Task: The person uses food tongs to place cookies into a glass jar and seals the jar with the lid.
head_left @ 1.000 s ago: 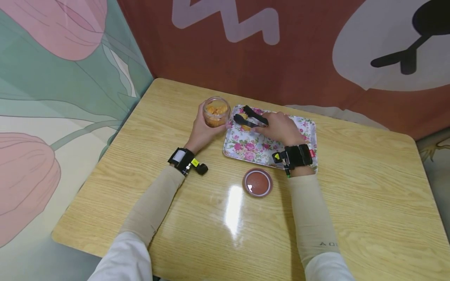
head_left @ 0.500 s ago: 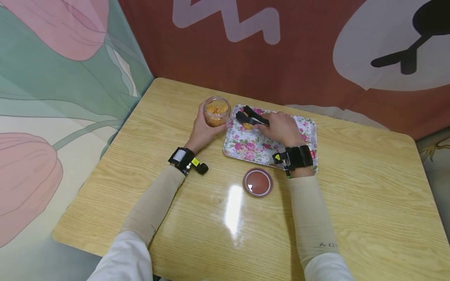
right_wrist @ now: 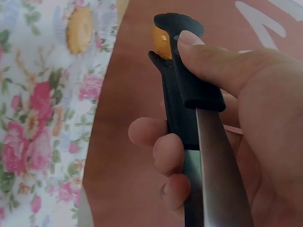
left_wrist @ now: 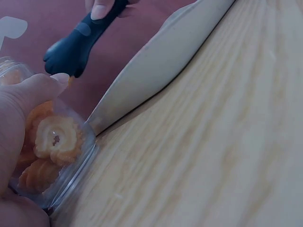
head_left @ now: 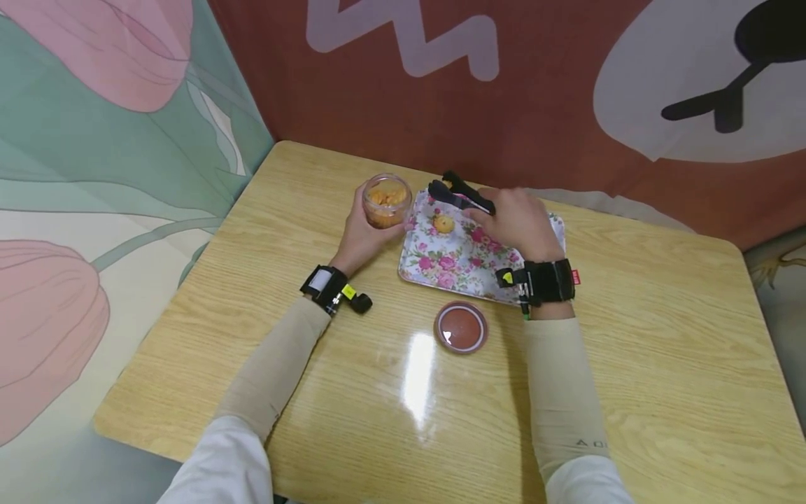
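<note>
My left hand (head_left: 367,231) grips a clear jar (head_left: 397,217) of ring-shaped butter cookies (left_wrist: 57,139), left of the tray. The jar stands upright and its mouth is uncovered. With my right hand (head_left: 519,220) I hold tongs (head_left: 472,194) with black tips, thumb on one arm and fingers curled round the other. A cookie (right_wrist: 162,42) is pinched between the tips, partly hidden by them. The tongs are raised over the far edge of the flowered tray (head_left: 428,273). Another cookie (head_left: 443,223) lies on the tray's left part.
A round reddish-brown lid (head_left: 462,327) lies on the wooden table (head_left: 352,392) in front of the tray. A red-brown wall (head_left: 535,126) with a cartoon print rises behind the table's far edge. A painted wall (head_left: 126,168) stands on the left.
The tongs have lifted off the tray and moved back and right with a cookie in their tips, uncovering the other cookie. My left hand and the jar have stayed put.
</note>
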Demonstrator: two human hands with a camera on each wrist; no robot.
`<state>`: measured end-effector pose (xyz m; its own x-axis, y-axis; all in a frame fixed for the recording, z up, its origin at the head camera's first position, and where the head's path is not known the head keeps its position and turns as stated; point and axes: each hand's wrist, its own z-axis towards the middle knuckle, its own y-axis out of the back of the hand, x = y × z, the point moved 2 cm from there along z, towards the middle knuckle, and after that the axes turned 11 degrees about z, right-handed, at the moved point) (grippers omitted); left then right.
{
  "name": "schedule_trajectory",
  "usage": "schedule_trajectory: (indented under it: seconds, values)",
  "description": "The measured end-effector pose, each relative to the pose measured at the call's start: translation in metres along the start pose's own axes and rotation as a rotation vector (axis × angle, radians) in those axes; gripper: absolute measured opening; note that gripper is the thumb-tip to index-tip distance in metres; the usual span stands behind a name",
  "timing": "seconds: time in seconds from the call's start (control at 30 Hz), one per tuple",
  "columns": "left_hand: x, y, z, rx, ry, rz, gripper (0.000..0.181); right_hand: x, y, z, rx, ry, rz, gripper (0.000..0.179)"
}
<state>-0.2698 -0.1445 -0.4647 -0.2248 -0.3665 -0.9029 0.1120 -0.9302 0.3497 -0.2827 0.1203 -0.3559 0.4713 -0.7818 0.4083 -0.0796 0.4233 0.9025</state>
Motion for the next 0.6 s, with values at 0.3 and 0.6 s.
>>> schedule_trajectory:
  seconds: [0.3,0.6]
  values:
    - [0.001,0.001,0.0,-0.004,-0.008,-0.005,0.101,0.011,0.01,0.001,-0.119,0.141,0.023,0.036]
    - [0.0,0.002,0.0,-0.01,-0.021,0.005,0.099,0.044,0.013,0.005,-0.148,0.196,0.08,0.037]
